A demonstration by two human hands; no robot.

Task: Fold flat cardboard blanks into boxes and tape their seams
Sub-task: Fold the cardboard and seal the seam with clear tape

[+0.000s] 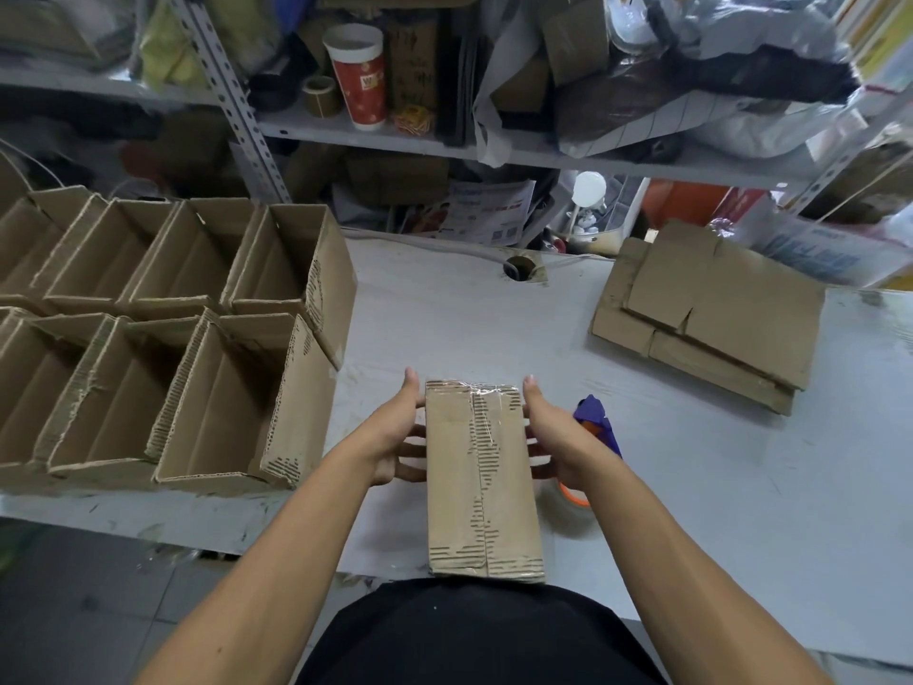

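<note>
While both hands frame it, I see the taped box lying lengthwise in front of the body, its near end at the edge of the white surface; clear tape runs along its centre seam and over the far end. My left hand sits against the box's left side, thumb up along the top edge, its fingers reaching under or against the side wall; my right hand mirrors it on the right side, thumb up near the far corner; both sets of fingers look fairly straight and pressed to the cardboard rather than curled round it. Just beside the right hand, partly hidden behind the wrist, lies a tape dispenser with a blue handle and an orange-rimmed roll. To the left stand two rows of open finished boxes, packed touching one another. At the far right of the surface lies a stack of flat blanks, well apart from the hands. Behind the surface runs a cluttered metal shelf carrying a red-and-white paper cup.
</note>
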